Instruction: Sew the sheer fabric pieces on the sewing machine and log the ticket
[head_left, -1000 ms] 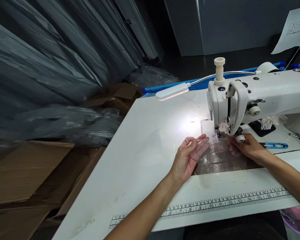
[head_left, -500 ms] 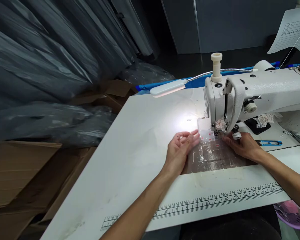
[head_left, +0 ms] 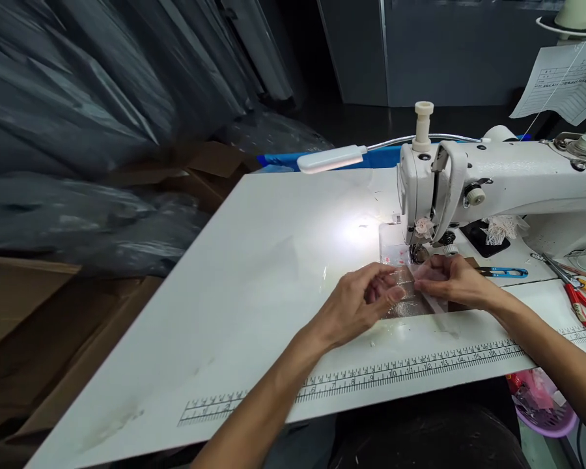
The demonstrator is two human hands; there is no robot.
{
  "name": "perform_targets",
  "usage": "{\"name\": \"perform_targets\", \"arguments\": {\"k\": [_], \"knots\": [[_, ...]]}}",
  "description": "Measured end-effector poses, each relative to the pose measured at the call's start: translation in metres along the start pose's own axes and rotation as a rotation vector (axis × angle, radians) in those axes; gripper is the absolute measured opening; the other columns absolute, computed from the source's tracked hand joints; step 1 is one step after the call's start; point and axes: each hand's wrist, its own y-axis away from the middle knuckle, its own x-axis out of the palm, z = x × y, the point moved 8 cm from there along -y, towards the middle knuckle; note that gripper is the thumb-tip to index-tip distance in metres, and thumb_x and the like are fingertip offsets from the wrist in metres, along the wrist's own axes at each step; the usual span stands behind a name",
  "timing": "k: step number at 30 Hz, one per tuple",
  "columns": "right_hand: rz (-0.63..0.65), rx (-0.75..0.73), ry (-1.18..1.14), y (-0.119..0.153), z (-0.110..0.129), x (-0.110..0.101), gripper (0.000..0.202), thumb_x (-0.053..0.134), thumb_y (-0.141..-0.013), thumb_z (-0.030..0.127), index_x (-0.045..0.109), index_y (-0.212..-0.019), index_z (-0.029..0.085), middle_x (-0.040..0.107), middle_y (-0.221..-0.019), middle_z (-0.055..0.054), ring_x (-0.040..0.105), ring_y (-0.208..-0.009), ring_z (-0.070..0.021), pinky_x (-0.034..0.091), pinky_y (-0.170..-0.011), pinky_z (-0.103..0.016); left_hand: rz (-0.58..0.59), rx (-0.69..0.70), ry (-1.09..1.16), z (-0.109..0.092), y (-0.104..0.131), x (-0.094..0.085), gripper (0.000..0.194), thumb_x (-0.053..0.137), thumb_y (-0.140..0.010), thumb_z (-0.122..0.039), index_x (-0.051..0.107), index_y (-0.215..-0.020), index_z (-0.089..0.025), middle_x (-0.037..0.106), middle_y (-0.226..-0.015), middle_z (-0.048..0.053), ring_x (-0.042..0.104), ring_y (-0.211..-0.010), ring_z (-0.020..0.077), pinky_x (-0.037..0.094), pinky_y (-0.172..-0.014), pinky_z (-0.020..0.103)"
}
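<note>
My right hand (head_left: pixel 452 280) pinches a thin, sheer whitish piece of fabric (head_left: pixel 434 303) that hangs down over the front of the machine bed. To its left is my left hand (head_left: pixel 359 299), with thumb and curled fingers apart and the fingertips near the fabric; nothing shows clearly between them. Both hands are just in front of the needle area of a white sewing machine (head_left: pixel 527 172). A clear sheet with small pink marks (head_left: pixel 394 255) covers the bed beside the presser foot. A pale fabric flower (head_left: pixel 424 227) is fixed to the machine head.
Blue thread snips (head_left: pixel 502 272) lie right of my right hand, with red-handled scissors (head_left: pixel 579 303) farther right. A lamp (head_left: pixel 331 159) lights the white table (head_left: pixel 254 280). A ruler strip (head_left: pixel 361 385) runs along its front edge. Cardboard boxes (head_left: pixel 24 293) stand at left; a purple basket (head_left: pixel 549 423) sits below.
Both hands have come back from the needle toward the table's front edge and closer together. My right hand now has the sheer fabric in its fingers. The view has shifted slightly.
</note>
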Motion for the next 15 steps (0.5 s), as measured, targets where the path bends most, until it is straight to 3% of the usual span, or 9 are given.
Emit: {"name": "perform_targets", "arguments": {"k": [3, 5, 8, 11, 15], "knots": [[0.113, -0.019, 0.006, 0.000, 0.010, 0.017, 0.021, 0.067, -0.086, 0.035, 0.063, -0.096, 0.016, 0.064, -0.077, -0.002, 0.060, -0.065, -0.0122, 0.050, -0.058, -0.023, 0.063, -0.161, 0.196, 0.010, 0.003, 0.003, 0.052, 0.065, -0.080, -0.051, 0.055, -0.118, -0.016, 0.068, -0.085, 0.006, 0.062, -0.062, 0.0156, 0.050, -0.052, 0.027], [0.049, -0.091, 0.167, 0.000, 0.016, 0.009, 0.022, 0.057, -0.093, 0.036, 0.065, -0.101, 0.017, 0.067, -0.081, -0.004, 0.063, -0.072, -0.0149, 0.053, -0.065, -0.027, 0.016, -0.204, 0.194, 0.015, 0.003, 0.002, 0.058, 0.074, -0.072, -0.046, 0.054, -0.117, -0.015, 0.067, -0.080, 0.004, 0.061, -0.059, 0.0150, 0.049, -0.050, 0.026], [-0.117, -0.309, 0.576, 0.008, 0.025, -0.007, 0.027, 0.049, -0.096, 0.032, 0.068, -0.108, 0.016, 0.068, -0.088, -0.007, 0.064, -0.083, -0.0197, 0.054, -0.079, -0.036, -0.018, -0.229, 0.205, 0.023, 0.003, 0.005, 0.047, 0.071, -0.073, -0.038, 0.056, -0.112, -0.017, 0.066, -0.073, 0.001, 0.060, -0.057, 0.0143, 0.049, -0.050, 0.026], [-0.065, -0.551, 0.861, 0.019, 0.022, 0.003, 0.034, 0.045, -0.097, 0.027, 0.067, -0.120, 0.016, 0.063, -0.106, -0.012, 0.059, -0.100, -0.0239, 0.051, -0.092, -0.042, -0.055, -0.233, 0.190, 0.028, 0.001, 0.005, 0.039, 0.067, -0.076, -0.036, 0.057, -0.109, -0.018, 0.064, -0.067, -0.002, 0.058, -0.051, 0.0132, 0.048, -0.049, 0.027], [-0.094, -0.657, 1.080, 0.021, 0.012, 0.009, 0.036, 0.043, -0.096, 0.021, 0.065, -0.124, 0.015, 0.057, -0.109, -0.015, 0.054, -0.104, -0.0267, 0.051, -0.093, -0.045, -0.219, -0.261, 0.069, 0.034, 0.001, -0.009, 0.043, 0.067, -0.076, -0.042, 0.057, -0.110, -0.019, 0.065, -0.070, -0.001, 0.060, -0.055, 0.0150, 0.049, -0.051, 0.028]]}}
